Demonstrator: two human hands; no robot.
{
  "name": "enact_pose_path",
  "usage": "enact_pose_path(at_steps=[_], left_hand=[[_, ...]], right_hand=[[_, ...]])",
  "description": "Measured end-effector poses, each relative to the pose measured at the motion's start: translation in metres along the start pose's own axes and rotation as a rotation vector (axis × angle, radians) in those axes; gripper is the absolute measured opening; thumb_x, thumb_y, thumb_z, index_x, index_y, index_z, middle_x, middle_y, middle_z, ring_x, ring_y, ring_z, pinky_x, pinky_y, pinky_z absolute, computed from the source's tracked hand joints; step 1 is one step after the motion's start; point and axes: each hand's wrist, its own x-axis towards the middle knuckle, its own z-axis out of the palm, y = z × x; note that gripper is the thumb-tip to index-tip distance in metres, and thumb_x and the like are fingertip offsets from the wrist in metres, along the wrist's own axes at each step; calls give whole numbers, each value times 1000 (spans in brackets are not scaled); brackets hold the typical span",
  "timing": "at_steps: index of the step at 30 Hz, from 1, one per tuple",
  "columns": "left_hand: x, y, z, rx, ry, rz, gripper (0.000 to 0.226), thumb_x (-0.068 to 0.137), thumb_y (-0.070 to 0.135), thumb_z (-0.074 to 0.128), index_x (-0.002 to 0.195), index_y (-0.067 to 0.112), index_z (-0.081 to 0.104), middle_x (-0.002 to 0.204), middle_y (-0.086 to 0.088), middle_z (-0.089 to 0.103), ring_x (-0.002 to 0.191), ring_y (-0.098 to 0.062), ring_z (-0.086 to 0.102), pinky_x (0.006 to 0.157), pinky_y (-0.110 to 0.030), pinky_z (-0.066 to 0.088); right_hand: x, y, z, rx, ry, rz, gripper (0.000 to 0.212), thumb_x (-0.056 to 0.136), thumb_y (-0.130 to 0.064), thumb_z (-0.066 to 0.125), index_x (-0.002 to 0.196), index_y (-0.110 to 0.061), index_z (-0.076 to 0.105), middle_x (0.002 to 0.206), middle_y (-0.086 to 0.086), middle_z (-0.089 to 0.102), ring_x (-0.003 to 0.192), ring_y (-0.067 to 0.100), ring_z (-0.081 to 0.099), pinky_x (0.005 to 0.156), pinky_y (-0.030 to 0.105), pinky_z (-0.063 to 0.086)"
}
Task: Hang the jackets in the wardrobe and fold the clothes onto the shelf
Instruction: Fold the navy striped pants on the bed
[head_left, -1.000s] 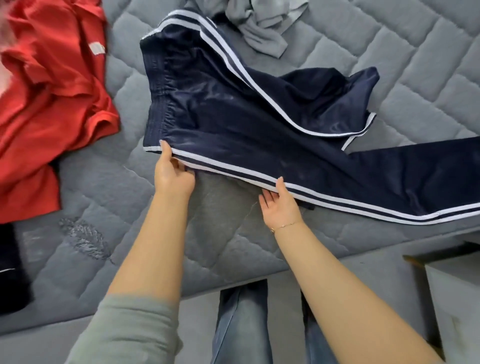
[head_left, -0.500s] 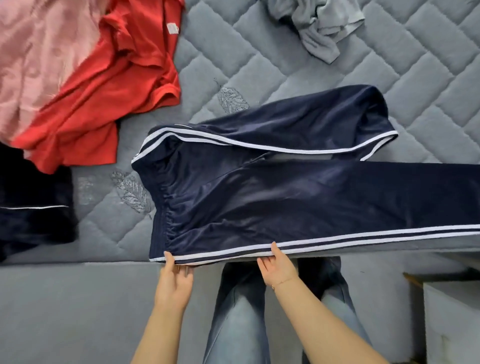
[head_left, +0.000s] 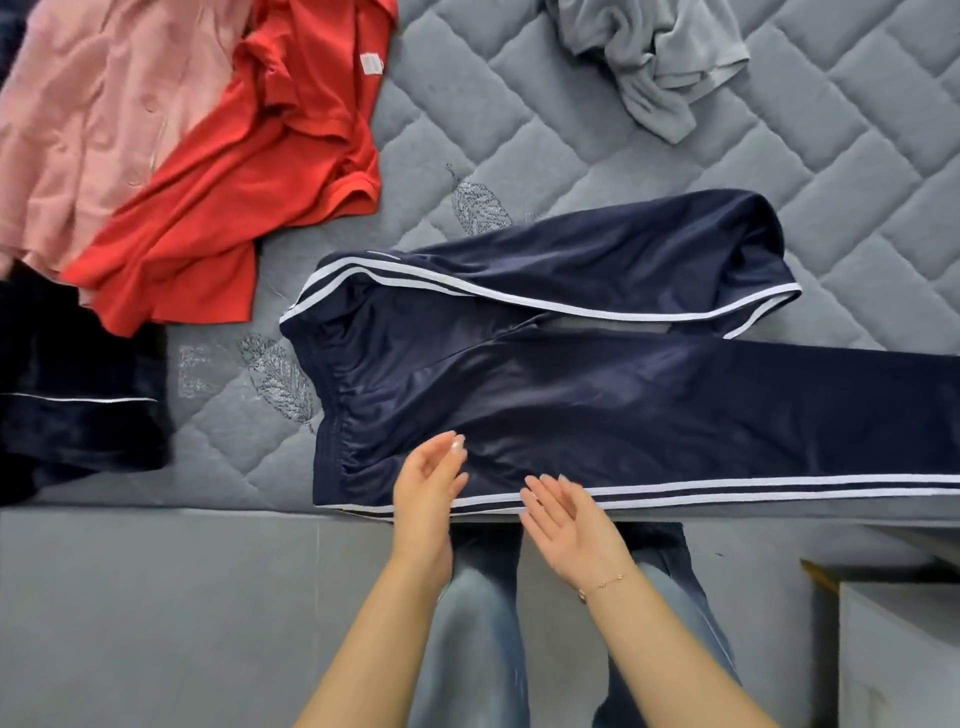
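At the bottom middle I see my left hand (head_left: 426, 488) and right hand (head_left: 569, 512), both wide with fingers loose, holding nothing, just over the near stripe of the dark blue pants (head_left: 597, 400). I think they hover there to smooth the pants flat for folding. The pants lie in the middle of the frame at the near edge of the gray bed (head_left: 597, 171), shiny with white side stripes, one leg running off right and the other bent back above it; farther up lie a red shirt (head_left: 249, 171) and a gray top (head_left: 660, 57).
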Motion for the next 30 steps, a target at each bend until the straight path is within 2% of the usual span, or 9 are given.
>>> enact_pose_path(at_steps=[4,8,12,15,18,21,23,26,30], left_hand=[[9,7,52,32,-98,-86,22,95,13,62,115,20,62,119,2,67,111,-11,63,89,-26,50],[40,21,114,-24,-131,-80,34,96,10,59,130,13,54,121,-2,65,110,-13,63,91,-30,49],[73,37,181,-196,-76,-169,52,97,14,59,144,9,39,141,-6,51,129,-21,50,101,-35,44],[90,47,223,-280,10,-266,38,92,26,67,126,14,54,137,-5,50,130,-18,49,97,-31,45],[101,55,252,-267,149,-257,37,90,36,68,122,19,58,117,4,58,112,-11,55,87,-26,43],[106,67,265,-378,236,-194,15,89,34,70,96,22,63,91,8,63,91,-7,59,76,-23,45],[98,79,269,-575,196,-146,9,91,29,68,91,22,62,92,8,65,90,-7,61,76,-22,48],[77,100,273,-853,30,-28,6,94,20,60,91,16,63,95,0,71,95,-15,67,93,-27,51],[46,106,276,-997,-103,72,12,90,8,55,96,8,66,101,-8,73,99,-23,70,96,-34,51]], right_hand=[[4,-53,-7,-39,11,-195,31,103,-19,45,129,-6,54,127,11,61,115,25,58,97,36,45],[17,-135,-13,20,-41,-314,36,104,-20,43,136,-5,49,134,13,58,111,24,60,95,37,46],[27,-234,-15,62,-75,-373,44,104,-26,44,142,-6,42,143,14,49,126,25,52,103,38,43],[34,-299,-8,142,-96,-302,41,99,-36,53,131,-10,53,142,8,51,130,23,49,110,38,39],[36,-353,4,275,-141,-207,45,97,-41,53,131,-12,58,134,12,58,124,31,53,107,44,41],[31,-400,20,339,-190,-210,45,100,-36,49,136,-10,55,137,12,56,130,30,50,113,41,35],[20,-428,35,339,-223,-269,39,101,-28,50,134,-8,56,138,10,57,129,25,52,112,37,37],[-6,-456,61,208,-340,-447,39,102,-23,48,134,-2,54,136,18,57,127,30,54,110,40,40],[-45,-462,67,163,-327,-759,38,99,-18,55,135,-4,52,128,16,63,115,27,63,96,40,53]])
